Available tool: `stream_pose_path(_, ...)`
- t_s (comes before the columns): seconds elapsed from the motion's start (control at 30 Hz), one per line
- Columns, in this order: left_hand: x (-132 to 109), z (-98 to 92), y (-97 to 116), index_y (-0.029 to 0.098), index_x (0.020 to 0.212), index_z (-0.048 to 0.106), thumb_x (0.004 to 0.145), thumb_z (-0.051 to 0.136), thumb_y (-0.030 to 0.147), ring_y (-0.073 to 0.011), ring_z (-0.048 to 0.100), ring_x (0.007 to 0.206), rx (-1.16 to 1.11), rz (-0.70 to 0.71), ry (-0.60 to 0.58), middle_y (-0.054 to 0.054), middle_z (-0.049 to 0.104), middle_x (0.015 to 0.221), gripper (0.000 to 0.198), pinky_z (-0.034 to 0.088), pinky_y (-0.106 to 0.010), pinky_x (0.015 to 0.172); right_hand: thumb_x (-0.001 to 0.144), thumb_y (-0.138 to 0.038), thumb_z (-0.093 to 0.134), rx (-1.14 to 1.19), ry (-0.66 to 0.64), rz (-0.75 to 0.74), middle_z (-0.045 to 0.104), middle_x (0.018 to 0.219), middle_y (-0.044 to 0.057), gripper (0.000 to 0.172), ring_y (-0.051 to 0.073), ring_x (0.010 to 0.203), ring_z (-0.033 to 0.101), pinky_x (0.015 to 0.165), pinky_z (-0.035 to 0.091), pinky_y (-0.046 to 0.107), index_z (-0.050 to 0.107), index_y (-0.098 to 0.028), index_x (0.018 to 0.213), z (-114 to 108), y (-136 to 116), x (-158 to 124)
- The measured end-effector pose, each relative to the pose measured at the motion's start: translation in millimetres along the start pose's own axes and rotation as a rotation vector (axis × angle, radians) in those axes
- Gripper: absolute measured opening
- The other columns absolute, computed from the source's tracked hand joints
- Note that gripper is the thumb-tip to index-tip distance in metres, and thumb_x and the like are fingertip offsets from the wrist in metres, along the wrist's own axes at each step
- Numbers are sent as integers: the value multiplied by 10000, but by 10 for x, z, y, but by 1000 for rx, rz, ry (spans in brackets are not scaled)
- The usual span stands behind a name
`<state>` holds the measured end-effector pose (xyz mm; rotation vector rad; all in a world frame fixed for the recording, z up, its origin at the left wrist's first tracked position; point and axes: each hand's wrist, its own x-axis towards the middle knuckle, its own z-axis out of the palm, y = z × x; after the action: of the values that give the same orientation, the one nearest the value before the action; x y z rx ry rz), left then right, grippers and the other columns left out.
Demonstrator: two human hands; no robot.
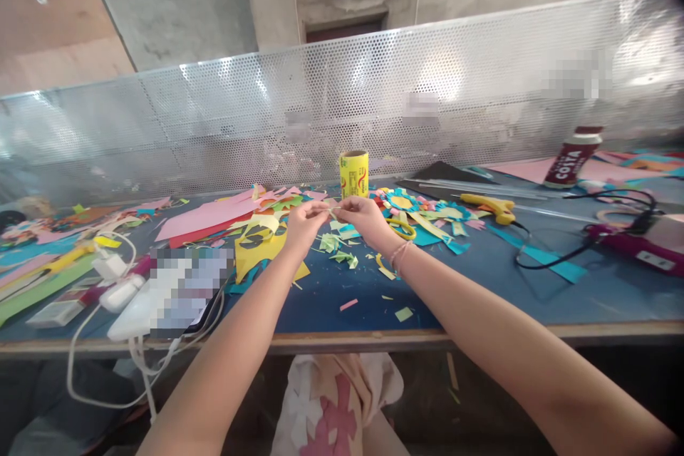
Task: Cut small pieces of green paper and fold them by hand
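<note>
Both hands up over the middle of the blue table (331, 310), fingertips nearly meeting. Left hand (308, 219): thumb and fingers pinching a small pale paper piece (333, 211). Right hand (364, 219): thumb and fingers closed on the same piece from the right, bracelet (400, 254) at the wrist. Piece sits between the two sets of fingertips, above the table; its exact shape is too small to tell. Just beyond the hands, a yellow roll (354, 174) stands upright, open end up. Pale green scraps (345, 258) lie below and near the hands. Left of the left hand: yellow sheet (251, 256) with cutouts; farther back, a pink sheet (206, 219) overlapping a red sheet (206, 236). Right of the right hand: heap of multicolored paper bits (452, 211), then a yellow glue gun (490, 208) with black cord (556, 262), and a blue strip (539, 253) nearer. Far right: maroon COSTA bottle (571, 160), tilted in view; nearer, a magenta power strip (641, 249). Near left: white chargers (120, 293) and white cable (75, 349), beside a partly blurred white device (131, 313). Perforated metal screen (224, 114) runs along the far side.
</note>
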<state>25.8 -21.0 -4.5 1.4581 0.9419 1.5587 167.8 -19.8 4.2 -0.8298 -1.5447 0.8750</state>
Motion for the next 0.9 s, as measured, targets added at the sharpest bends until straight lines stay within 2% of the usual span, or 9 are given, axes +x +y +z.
stream_pose_path(0.2,-9,12,42,154,710,649,635,679,277,-135,603,596,-13,-89,-36,-25,645,631,147,496,-310,682,639,-424,637,-182,-39,-57,548,531,-12,275,101,505,481,516,421,251,584,-157,602,-27,18,37)
stream_pose_path(0.37,7,-40,57,148,676,647,647,672,266,-132,591,588,28,-147,-123,-30,635,609,124,482,-304,678,640,-407,634,-204,-71,-53,586,554,0,252,113,524,516,525,457,254,611,-157,616,-54,26,44)
stream_pose_path(0.5,15,-90,38,148,650,632,655,652,270,-132,581,583,132,-110,-161,-32,627,603,123,472,-293,648,649,-342,624,-190,-112,-60,615,583,10,190,126,549,550,554,475,269,642,-154,664,-70,70,48)
stream_pose_path(0.67,9,-94,-10,148,609,609,629,622,195,-125,568,560,264,-74,-252,-18,609,568,52,455,-264,602,673,-283,601,-222,-96,-103,677,721,44,193,148,638,589,611,487,297,701,-154,775,-72,142,75)
stream_pose_path(0.8,-14,-61,-4,157,596,599,643,622,229,-125,569,554,236,-75,-272,-15,610,558,88,457,-266,608,649,-276,631,-185,-112,-103,683,719,41,174,156,659,599,641,500,315,708,-163,757,-82,164,97)
stream_pose_path(0.9,-17,-56,9,156,591,600,636,644,262,-124,565,546,189,-74,-262,-16,606,555,123,452,-264,598,644,-295,644,-122,-107,-50,675,702,33,201,141,623,592,625,509,307,697,-159,783,-86,156,96)
